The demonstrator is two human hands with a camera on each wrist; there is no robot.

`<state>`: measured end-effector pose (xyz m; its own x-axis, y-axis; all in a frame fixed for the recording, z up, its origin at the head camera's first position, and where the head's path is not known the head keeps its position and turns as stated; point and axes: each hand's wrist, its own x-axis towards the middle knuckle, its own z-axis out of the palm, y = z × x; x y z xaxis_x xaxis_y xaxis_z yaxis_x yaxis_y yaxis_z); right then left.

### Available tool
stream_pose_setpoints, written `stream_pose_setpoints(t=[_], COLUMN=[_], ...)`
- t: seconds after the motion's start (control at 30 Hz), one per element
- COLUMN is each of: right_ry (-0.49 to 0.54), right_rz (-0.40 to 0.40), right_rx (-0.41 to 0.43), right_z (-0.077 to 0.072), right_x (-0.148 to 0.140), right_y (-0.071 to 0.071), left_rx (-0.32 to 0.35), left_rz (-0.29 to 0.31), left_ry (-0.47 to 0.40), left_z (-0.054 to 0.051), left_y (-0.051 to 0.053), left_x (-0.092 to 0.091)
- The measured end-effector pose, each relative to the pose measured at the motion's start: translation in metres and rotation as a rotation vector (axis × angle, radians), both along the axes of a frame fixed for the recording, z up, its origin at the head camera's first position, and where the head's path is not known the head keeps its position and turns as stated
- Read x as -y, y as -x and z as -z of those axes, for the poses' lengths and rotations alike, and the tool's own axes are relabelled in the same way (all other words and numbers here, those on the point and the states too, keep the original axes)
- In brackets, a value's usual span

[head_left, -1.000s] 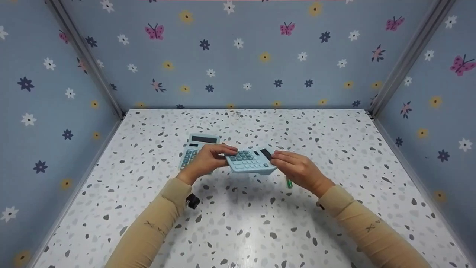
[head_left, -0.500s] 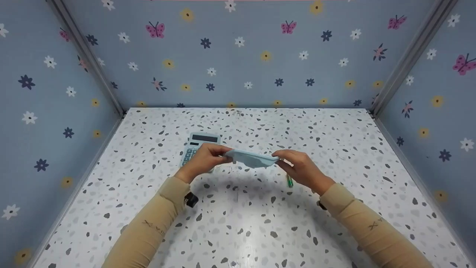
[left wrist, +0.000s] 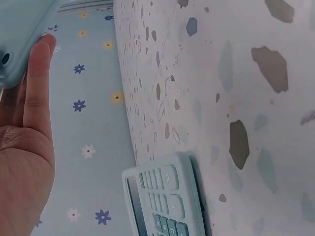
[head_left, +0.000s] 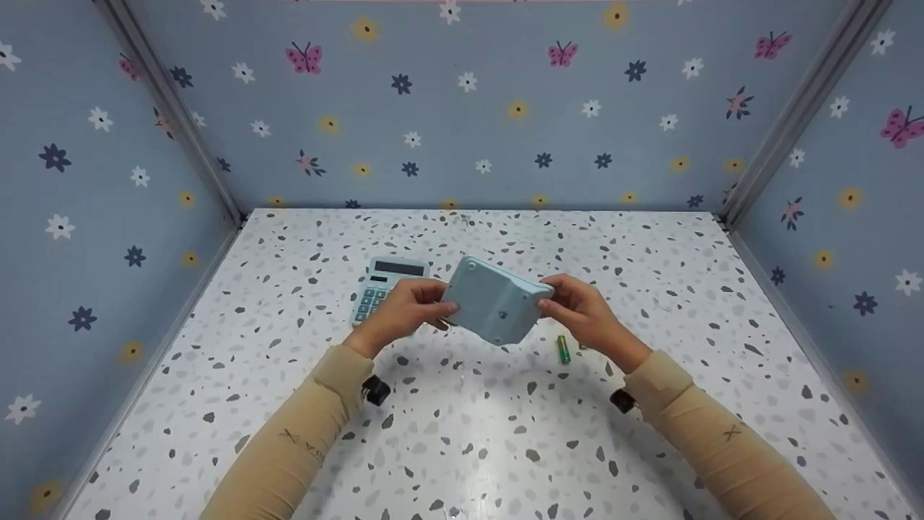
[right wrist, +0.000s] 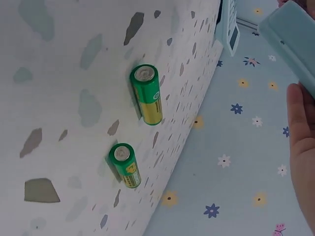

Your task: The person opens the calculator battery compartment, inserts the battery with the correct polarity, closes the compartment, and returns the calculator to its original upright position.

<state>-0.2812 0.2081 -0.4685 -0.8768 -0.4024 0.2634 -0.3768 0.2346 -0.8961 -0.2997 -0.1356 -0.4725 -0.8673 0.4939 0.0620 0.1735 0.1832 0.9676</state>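
Both hands hold a light-blue calculator [head_left: 491, 300] above the table, its plain back turned toward the head camera. My left hand [head_left: 401, 310] pinches its left edge, thumb on the back. At the opposite edge, my right hand [head_left: 592, 318] grips it between thumb and fingers. The keys and display of this calculator are hidden. A second light-blue calculator [head_left: 399, 269] lies face up behind my left hand, partly covered by it. Two green-and-yellow batteries, a larger one [right wrist: 147, 96] and a smaller one [right wrist: 125, 167], lie on the table near my right hand.
The white speckled table [head_left: 476, 433] carries all these things. Blue panels with flowers and butterflies, such as the back wall [head_left: 462, 115], enclose it at the back and both sides. Dark wrist cameras sit under both sleeves.
The held calculator has been turned over, from keys facing the head camera, through edge-on, to its back. My right hand has shifted slightly, leaving the green battery more exposed.
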Motion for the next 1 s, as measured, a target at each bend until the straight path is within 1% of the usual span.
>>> stream_pose_setpoints(t=[0.1,0.2,0.4,0.53,0.6,0.67,0.73,0.83,1.0], right_ry=[0.062,0.117,0.271,0.392,0.447,0.484,0.498,0.519,0.562], right_rz=[0.003,0.019,0.053,0.105,0.135,0.145,0.142,0.106,0.074], right_rx=[0.072,0.142,0.295,0.393,0.445,0.483,0.497,0.5,0.496], right_z=[-0.002,-0.002,-0.005,-0.008,-0.01,-0.012,-0.012,-0.01,-0.005], right_x=[0.0,-0.001,0.002,0.007,0.008,0.008,0.007,0.005,0.002], right_y=[0.001,0.003,0.005,0.008,0.01,0.01,0.011,0.012,0.015], left_rx=[0.021,0.055,0.172,0.248,0.27,0.294,0.303,0.317,0.333], left_rz=[-0.007,-0.013,-0.026,-0.03,-0.027,-0.027,-0.024,-0.026,-0.005], left_ry=[-0.026,-0.073,-0.212,-0.301,-0.332,-0.357,-0.369,-0.377,-0.376], left_z=[-0.001,0.0,0.001,0.001,0.001,0.001,0.001,0.002,0.003], left_y=[-0.001,-0.002,-0.006,-0.01,-0.011,-0.013,-0.014,-0.016,-0.016], left_x=[-0.003,-0.006,-0.013,-0.021,-0.025,-0.028,-0.03,-0.031,-0.031])
